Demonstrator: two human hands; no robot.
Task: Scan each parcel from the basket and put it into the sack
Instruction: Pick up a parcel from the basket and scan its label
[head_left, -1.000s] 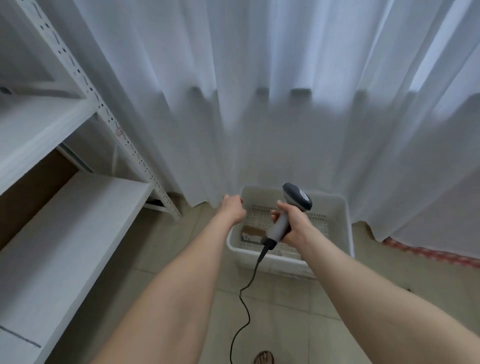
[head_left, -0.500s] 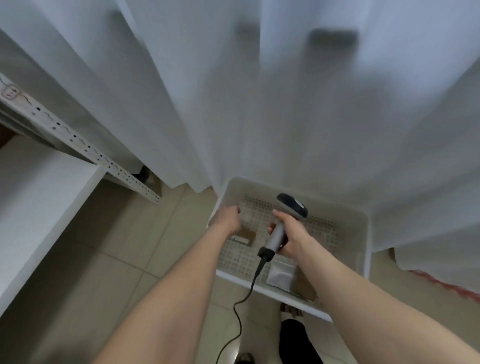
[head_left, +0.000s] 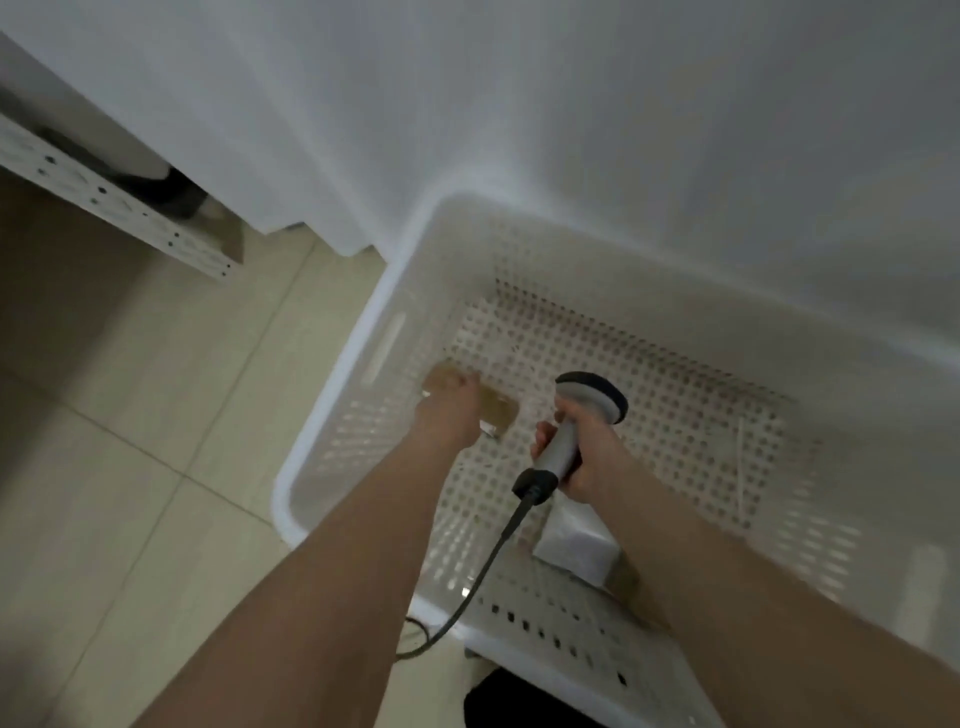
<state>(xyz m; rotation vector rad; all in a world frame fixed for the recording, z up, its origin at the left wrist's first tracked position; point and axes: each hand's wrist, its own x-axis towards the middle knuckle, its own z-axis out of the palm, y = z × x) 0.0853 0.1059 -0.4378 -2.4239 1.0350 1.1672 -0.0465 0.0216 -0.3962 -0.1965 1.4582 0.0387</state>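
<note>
A white parcel (head_left: 576, 540) lies by the basket's (head_left: 363, 395) near wall. The right hand (head_left: 592, 467) grips the scanner (head_left: 592, 397). Further in, the left hand (head_left: 449, 415) rests on a brown parcel (head_left: 501, 413); whether its fingers clasp it, I cannot tell. Both look unscanned; no sack shows.

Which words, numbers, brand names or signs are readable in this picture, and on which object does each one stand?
No text in this picture can be read.
Brown parcel under the left hand: a pale patch at its near edge, perhaps a label, too blurred to read.
White parcel: no print visible.
Scanner in the right hand: no readable marking.
Basket: no readable marking.
</note>
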